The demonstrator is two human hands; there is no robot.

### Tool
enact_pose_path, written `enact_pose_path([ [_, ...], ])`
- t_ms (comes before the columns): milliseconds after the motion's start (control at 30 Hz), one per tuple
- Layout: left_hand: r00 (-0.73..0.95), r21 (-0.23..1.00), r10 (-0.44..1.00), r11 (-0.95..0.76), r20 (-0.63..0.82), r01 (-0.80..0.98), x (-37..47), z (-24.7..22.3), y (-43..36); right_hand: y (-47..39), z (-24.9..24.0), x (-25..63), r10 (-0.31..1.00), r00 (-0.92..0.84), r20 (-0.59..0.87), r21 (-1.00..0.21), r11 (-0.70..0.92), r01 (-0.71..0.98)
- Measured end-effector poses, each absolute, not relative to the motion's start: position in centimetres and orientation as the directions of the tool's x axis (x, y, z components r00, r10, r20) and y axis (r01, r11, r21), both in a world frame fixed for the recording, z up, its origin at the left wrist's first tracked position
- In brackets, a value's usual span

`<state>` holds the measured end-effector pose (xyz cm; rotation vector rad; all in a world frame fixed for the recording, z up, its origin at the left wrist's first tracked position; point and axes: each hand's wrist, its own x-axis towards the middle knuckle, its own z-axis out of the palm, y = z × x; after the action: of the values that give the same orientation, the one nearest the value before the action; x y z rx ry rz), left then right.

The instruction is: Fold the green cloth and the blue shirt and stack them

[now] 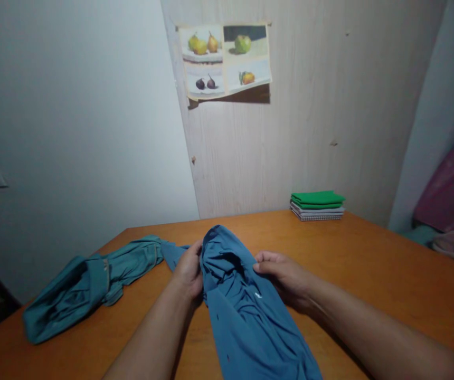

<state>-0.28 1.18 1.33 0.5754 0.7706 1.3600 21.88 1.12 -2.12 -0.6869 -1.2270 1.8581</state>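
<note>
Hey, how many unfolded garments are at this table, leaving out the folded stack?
2: the blue garment, held by the left hand and right hand, and the teal garment, lying on the table to the left. Another could be hidden beneath them.

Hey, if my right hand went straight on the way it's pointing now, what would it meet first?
The blue garment: your right hand is holding its edge, so that fabric comes first. What lies beyond is unclear, since depth is hard to judge.
</note>
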Motion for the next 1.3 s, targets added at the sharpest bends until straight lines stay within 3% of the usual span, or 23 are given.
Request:
enact_pose_path([
  [167, 0.03, 0.861, 0.999, 0.043, -0.032, -0.507, -0.4, 1.3, 0.6, 1.1, -0.8, 22.3, 0.849, -0.528, 0.03, -0.858, -0.249, -0.449],
  [300, -0.097, 0.969, 0.989, -0.132, 0.114, -0.207, -0.1, 1.4, 0.2, 1.3, -0.6, 22.3, 0.841, -0.538, 0.047, -0.826, -0.271, -0.495],
  [433, -0.1, 0.99, 0.985, -0.143, 0.141, -0.015, 0.5, 1.6, -0.2, 1.3, -0.5, 22.5, 0.828, -0.556, 0.07, -0.809, -0.28, -0.518],
  [700, -0.023, 0.937, 0.997, -0.079, 0.075, -0.34, 0.2, 1.9, -0.4, 1.6, -0.3, 22.8, 0.84, -0.535, 0.087, -0.802, -0.26, -0.537],
  [867, 0.043, 0.923, 0.997, -0.049, 0.07, -0.381, 0.3, 2.5, -0.8, 1.7, -0.4, 23.1, 0.851, -0.516, 0.092, -0.8, -0.246, -0.548],
  [1300, -0.099, 0.888, 0.989, -0.145, 0.113, -0.436, -0.4, 1.7, -0.1, 1.9, -0.4, 23.2, 0.877, -0.47, 0.099, -0.828, -0.19, -0.528],
])
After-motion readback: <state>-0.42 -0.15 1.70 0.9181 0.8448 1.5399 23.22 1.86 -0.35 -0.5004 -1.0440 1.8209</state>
